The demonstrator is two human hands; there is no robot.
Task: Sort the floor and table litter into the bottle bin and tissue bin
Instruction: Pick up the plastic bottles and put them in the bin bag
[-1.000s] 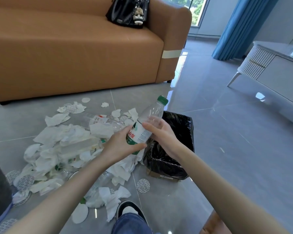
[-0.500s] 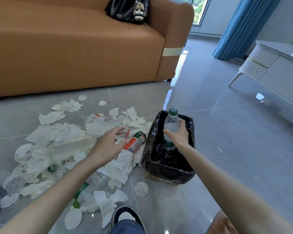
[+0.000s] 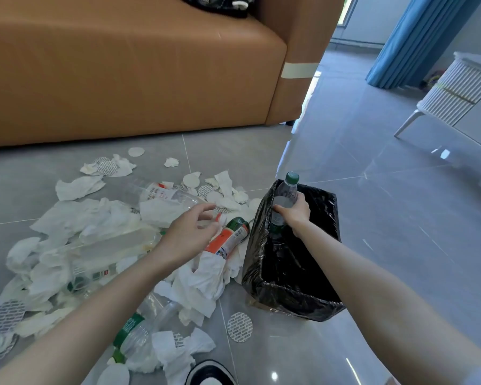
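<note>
My right hand (image 3: 293,213) grips a clear plastic bottle with a green cap (image 3: 285,193), held upright over the far left corner of the black-lined bin (image 3: 289,298). My left hand (image 3: 188,234) hovers with relaxed, spread fingers just above the litter, holding nothing. Right beside it lies a bottle with an orange label and green cap (image 3: 229,238). A pile of white tissues (image 3: 95,232) covers the floor to the left, with clear bottles (image 3: 164,194) mixed in. Another green-labelled bottle (image 3: 135,333) lies near my foot.
An orange sofa (image 3: 136,79) stands behind the litter with a black bag on its seat. A white cabinet (image 3: 461,93) is at the right, blue curtain (image 3: 417,40) beyond. Round paper discs (image 3: 239,327) dot the grey tiles. My shoe (image 3: 210,375) is at the bottom edge.
My right hand took the green-capped bottle from both hands and carried it right and down over the bin. My left hand let go and dropped toward the orange-labelled bottle.
</note>
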